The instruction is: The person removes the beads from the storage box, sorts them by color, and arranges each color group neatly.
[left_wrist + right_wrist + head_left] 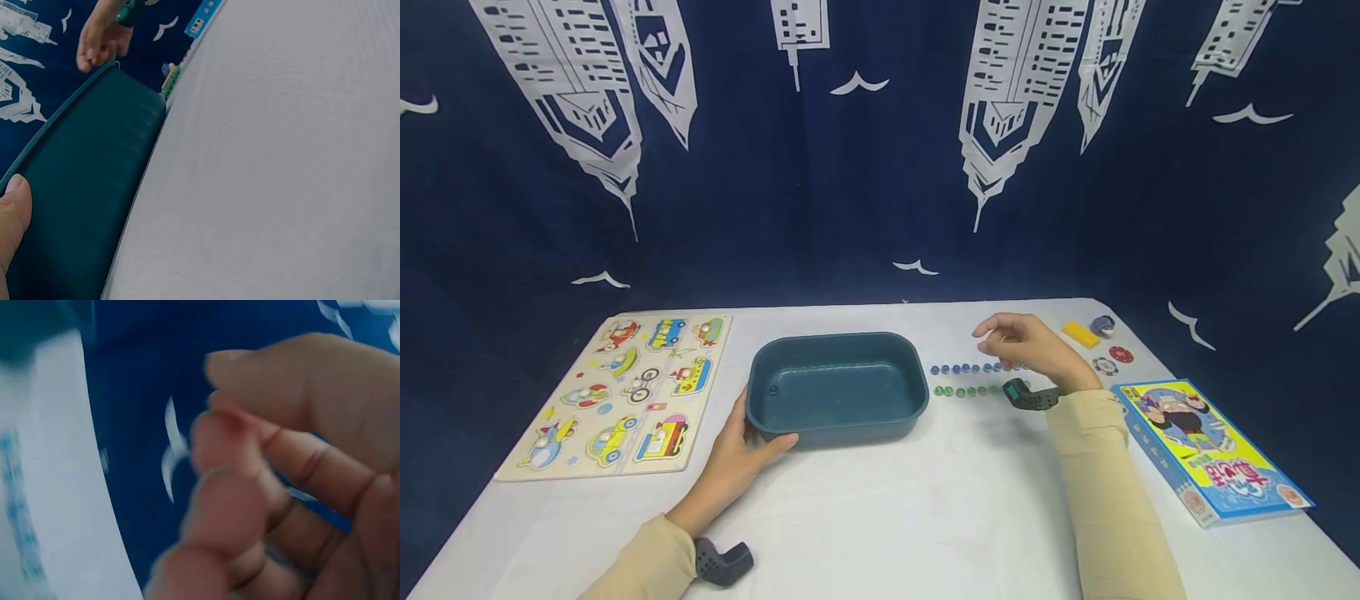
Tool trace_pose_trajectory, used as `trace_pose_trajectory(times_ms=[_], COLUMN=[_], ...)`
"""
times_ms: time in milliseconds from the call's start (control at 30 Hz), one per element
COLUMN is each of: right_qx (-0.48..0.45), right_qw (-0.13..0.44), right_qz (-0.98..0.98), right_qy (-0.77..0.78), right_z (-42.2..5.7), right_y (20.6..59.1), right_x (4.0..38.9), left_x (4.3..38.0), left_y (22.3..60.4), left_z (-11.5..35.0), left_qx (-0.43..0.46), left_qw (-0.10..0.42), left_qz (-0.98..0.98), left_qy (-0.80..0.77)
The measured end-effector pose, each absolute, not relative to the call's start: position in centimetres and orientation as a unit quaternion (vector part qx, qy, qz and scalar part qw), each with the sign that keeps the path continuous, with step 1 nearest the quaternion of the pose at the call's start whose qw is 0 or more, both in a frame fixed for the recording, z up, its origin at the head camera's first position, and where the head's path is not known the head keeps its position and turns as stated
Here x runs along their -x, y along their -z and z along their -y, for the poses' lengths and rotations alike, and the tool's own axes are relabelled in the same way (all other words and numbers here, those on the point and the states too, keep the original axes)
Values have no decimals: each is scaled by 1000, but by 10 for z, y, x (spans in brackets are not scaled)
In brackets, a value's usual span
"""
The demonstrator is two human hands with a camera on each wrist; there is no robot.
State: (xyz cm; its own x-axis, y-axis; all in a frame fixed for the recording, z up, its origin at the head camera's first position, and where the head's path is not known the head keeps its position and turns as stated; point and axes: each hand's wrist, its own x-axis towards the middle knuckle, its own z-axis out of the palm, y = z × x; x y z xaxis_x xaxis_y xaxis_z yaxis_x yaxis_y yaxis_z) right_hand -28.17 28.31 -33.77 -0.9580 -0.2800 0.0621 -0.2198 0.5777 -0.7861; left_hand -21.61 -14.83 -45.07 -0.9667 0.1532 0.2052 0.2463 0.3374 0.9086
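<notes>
A dark green plastic basin stands on the table, with one small round thing, perhaps a marble, inside near its left end. My left hand grips the basin's near left corner, the thumb against the front wall. To the right of the basin lie a row of blue marbles and, closer to me, a row of green marbles. Above the right part of these rows hovers my right hand, fingers loosely bent. Nothing shows between the fingers in the right wrist view, which is blurred.
A wooden picture puzzle board lies to the left. At the far right are a yellow block, a dark bluish lump, a red chip and a black-and-white chip. Nearer, a colourful box lies along the right edge.
</notes>
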Motion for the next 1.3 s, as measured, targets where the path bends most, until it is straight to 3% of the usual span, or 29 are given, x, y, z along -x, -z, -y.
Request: trace_pose_trajectory(times_ms=[233,533,867,1300], right_qx=[303,385,387,350], right_qw=[109,201,282,284], right_qz=[-827,-809,-812,-857], right_qy=[461,395,335,251], right_z=[-212,-137,-53,-9], right_y=[348,338,344,363], right_x=[295,319,344,353], left_x=[217,220,220,220], left_y=[453,452,453,450], left_z=[149,148,151,151], left_qx=[117,124,122,110], left_qw=[40,42,40,27], left_qz=[817,817,815,810], left_qy=[564,561,564,576])
